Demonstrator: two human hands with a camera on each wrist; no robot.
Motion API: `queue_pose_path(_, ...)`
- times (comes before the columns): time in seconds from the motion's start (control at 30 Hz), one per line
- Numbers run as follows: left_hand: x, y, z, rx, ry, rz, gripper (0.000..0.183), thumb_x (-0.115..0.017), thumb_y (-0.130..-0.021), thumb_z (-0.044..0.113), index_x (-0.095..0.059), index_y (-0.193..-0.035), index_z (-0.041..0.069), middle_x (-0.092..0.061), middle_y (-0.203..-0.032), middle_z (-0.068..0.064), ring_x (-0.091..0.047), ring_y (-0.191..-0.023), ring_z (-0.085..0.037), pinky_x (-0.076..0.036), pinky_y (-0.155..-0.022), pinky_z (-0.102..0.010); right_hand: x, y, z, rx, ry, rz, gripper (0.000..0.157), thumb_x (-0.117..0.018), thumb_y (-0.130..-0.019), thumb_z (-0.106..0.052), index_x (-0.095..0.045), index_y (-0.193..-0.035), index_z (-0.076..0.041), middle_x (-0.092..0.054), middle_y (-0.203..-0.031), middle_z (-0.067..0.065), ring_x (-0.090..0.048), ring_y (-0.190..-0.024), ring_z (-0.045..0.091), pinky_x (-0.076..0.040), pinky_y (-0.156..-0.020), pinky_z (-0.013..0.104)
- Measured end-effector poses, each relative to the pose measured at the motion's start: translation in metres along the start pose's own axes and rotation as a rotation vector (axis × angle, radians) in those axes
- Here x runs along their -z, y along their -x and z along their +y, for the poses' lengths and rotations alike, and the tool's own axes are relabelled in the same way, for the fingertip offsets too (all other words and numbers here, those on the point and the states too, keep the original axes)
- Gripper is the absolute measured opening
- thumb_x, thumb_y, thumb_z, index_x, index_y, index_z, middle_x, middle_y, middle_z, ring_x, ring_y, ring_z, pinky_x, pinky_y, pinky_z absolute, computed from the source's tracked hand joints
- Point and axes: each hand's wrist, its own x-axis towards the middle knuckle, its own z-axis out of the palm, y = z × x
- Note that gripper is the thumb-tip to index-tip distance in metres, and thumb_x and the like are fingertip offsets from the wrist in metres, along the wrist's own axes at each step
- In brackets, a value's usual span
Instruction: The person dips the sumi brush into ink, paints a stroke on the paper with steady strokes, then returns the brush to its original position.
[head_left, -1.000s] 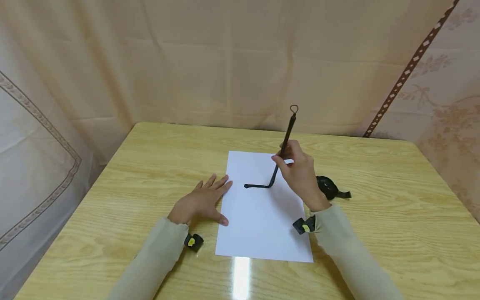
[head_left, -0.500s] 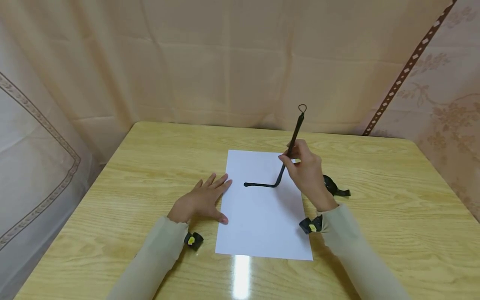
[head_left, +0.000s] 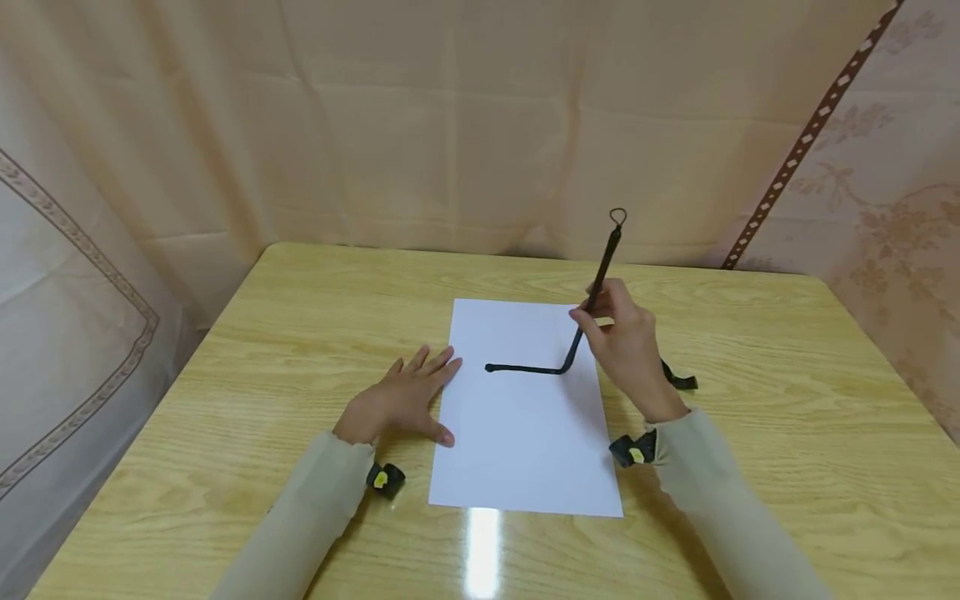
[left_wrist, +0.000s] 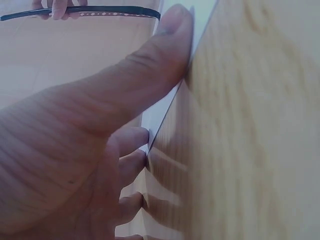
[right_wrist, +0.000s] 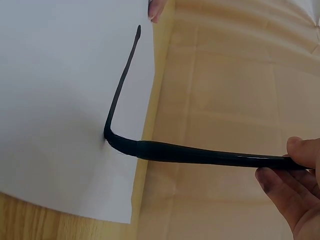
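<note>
A dark ink brush (head_left: 604,267) with a hanging loop at its top is pinched between the thumb and fingers of my right hand (head_left: 626,350). Its wet tip bends against the white sheet of paper (head_left: 525,450), as the right wrist view also shows. From the tip a black ink stroke (head_left: 521,368) runs left across the paper to a thicker end. My left hand (head_left: 405,404) lies with fingers spread at the sheet's left edge, thumb and fingertips on the paper. In the left wrist view the thumb (left_wrist: 160,55) presses on the paper's edge.
Behind my right wrist a black object (head_left: 681,382) is mostly hidden, only its short handle showing. The wooden table (head_left: 225,417) bears everything, and a beige curtain (head_left: 420,125) hangs at its far edge. Small black devices sit on both wrists.
My right hand has moved to the right with the brush, and the ink stroke has grown longer that way. More of the black object is now hidden. My left hand stays in place.
</note>
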Motion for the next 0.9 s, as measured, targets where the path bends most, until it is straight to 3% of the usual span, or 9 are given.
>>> queue_pose_path(0.9, 0.0, 0.001, -0.003, -0.02, 0.01, -0.005, 0.112, -0.078, -0.072, 0.048, -0.012, -0.154, 0.013, 0.0, -0.162, -0.006, 0.007, -0.147, -0.036, -0.002, -0.114, -0.063, 0.012, 0.004, 0.008, 0.061, 0.062, 0.028, 0.032, -0.072, -0.082, -0.002, -0.053, -0.106, 0.004, -0.067, -0.087, 0.016, -0.069, -0.075, 0.028, -0.057, -0.056, 0.039)
